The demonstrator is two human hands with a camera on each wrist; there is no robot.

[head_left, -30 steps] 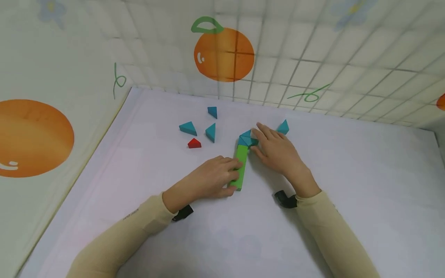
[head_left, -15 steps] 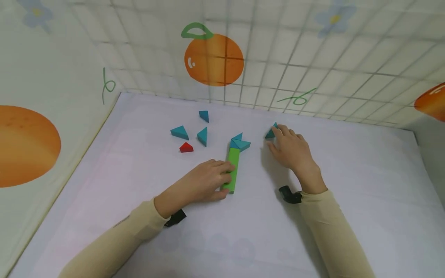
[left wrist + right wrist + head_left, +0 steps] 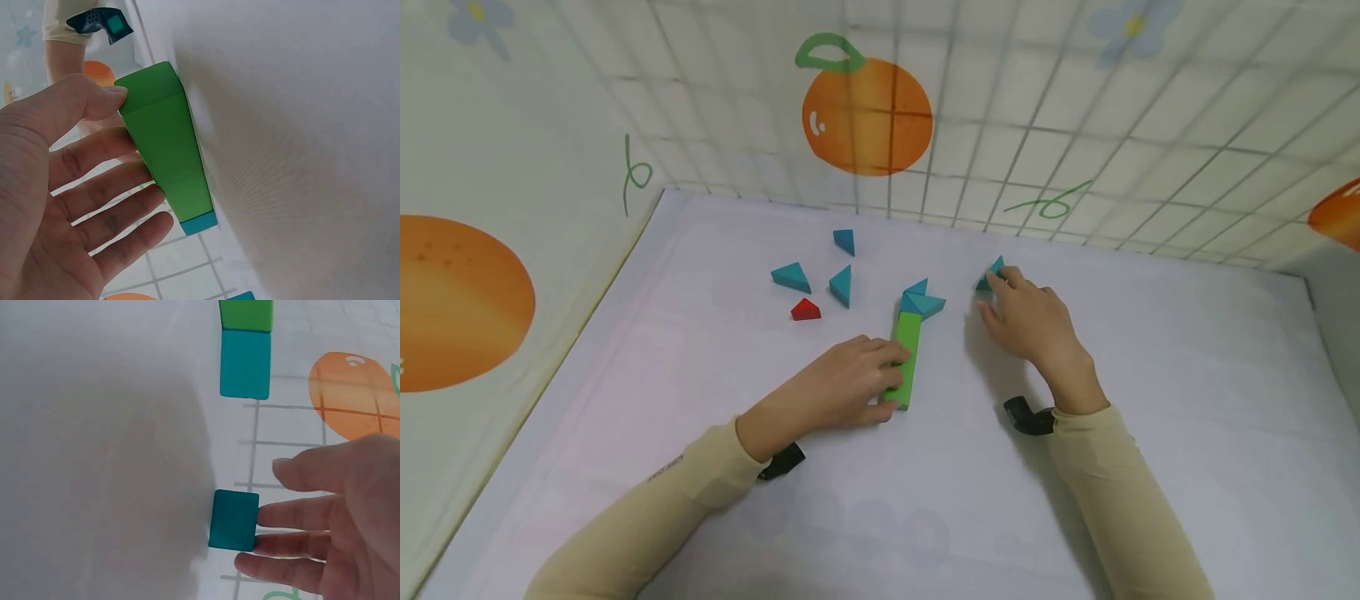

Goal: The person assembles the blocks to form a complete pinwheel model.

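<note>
A long green block (image 3: pixel 911 335) lies on the white table, with several blue triangular blocks (image 3: pixel 922 303) joined at its far end. My left hand (image 3: pixel 842 385) rests along the green block's left side. In the left wrist view, its thumb touches the near end of the green block (image 3: pixel 165 140) and its straight fingers lie along the side. To the right of the group, my right hand (image 3: pixel 1033 321) reaches a separate blue triangular block (image 3: pixel 992 270). In the right wrist view, fingertips meet one side of this blue block (image 3: pixel 234 520) while the thumb stays apart from it.
Left of the group lie three loose blue triangular blocks, including a wide one (image 3: pixel 791 277), a narrow one (image 3: pixel 842 287) and a small one (image 3: pixel 845 241). A small red block (image 3: pixel 806 310) sits close by. A printed wall (image 3: pixel 737 108) rises behind the table (image 3: pixel 1187 400).
My right hand has moved right from the joined blue blocks to the separate blue triangular block, then stayed there. My left hand has stayed at the green block. The head view has shifted slightly.
</note>
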